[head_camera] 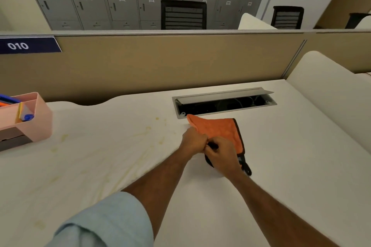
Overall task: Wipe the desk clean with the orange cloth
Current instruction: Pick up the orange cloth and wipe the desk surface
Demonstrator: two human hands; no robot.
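Note:
The orange cloth [217, 129], edged in black with a black loop at its near corner, lies on the white desk [291, 156] just in front of the cable hatch. My left hand [193, 142] and my right hand [221, 155] are side by side at the cloth's near edge, both with fingers closed on it. Yellowish smears [112, 168] streak the desk to the left of my hands, from the middle toward the near left edge.
An open grey cable hatch [224, 102] is set into the desk behind the cloth. A pink organiser [30, 118] holding pens stands at the left. A beige partition [160, 62] closes the back, and a white side panel [331, 90] rises on the right.

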